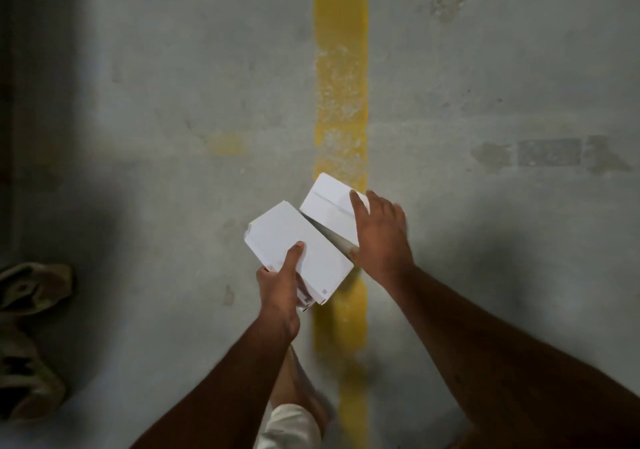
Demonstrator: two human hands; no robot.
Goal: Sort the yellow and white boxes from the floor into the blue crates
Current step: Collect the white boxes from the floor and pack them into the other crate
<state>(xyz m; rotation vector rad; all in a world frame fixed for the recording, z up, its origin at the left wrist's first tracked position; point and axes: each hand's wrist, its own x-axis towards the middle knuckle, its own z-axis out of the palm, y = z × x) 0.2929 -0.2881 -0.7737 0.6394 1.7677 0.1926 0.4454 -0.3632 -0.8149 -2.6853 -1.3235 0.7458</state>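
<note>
Two white boxes are held above the grey floor, side by side and touching. My left hand (278,287) grips the nearer white box (298,246), thumb on its top face and fingers underneath. My right hand (379,230) holds the farther white box (329,202) from its right side, fingers spread over the top edge and thumb at the near corner. No yellow box and no blue crate is in view.
A worn yellow painted line (341,85) runs down the concrete floor (173,85) under the boxes. A crumpled brown and tan cloth or bag (27,337) lies at the left edge. My leg (294,414) shows at the bottom.
</note>
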